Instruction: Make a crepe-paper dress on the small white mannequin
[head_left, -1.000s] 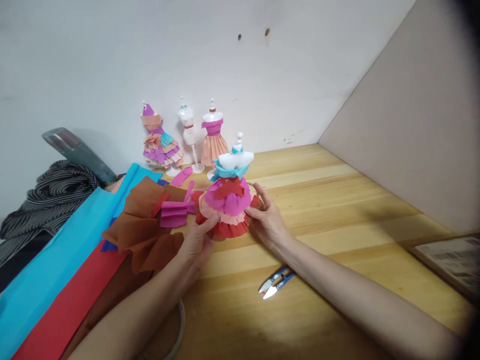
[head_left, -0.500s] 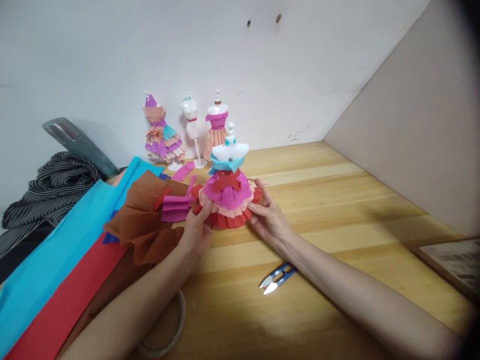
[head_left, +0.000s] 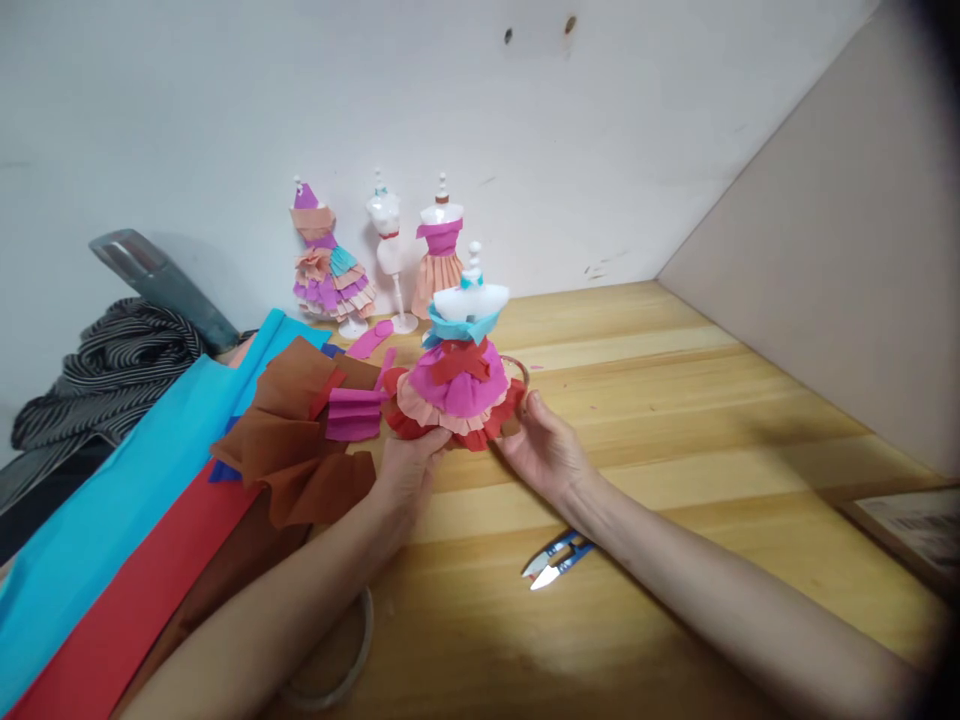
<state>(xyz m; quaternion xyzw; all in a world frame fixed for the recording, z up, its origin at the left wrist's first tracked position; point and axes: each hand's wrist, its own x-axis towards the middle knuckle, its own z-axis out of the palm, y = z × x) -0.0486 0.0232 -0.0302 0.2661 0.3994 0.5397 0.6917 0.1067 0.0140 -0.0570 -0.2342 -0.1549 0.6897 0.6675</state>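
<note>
A small white dress-form mannequin (head_left: 487, 302) wears a crepe-paper dress with a turquoise top, a red bow and a tiered skirt (head_left: 450, 393) in magenta, peach and red. From the lower left, my left hand (head_left: 409, 475) grips the hem, its thumb along the front edge and its other fingers hidden. My right hand (head_left: 551, 450) curls round the red ruffle on the right side, some fingertips out of sight beneath it. The mannequin's stand is hidden by the skirt. Blue-handled thread snips (head_left: 559, 560) lie on the table beside my right wrist.
Three other mannequins (head_left: 386, 225) stand at the wall. Brown crepe paper (head_left: 300, 440), turquoise paper (head_left: 135, 460) and red paper (head_left: 150, 590) cover the left. A tape roll (head_left: 367, 640) lies under my left forearm; another ring (head_left: 525, 370) shows behind the skirt. A clear bottle (head_left: 161, 285) leans on striped cloth (head_left: 112, 365).
The view has shifted slightly, and the dressed mannequin has moved a little right. My left thumb has slid from the skirt's front down to its hem. My right thumb has left the ruffle's front.
</note>
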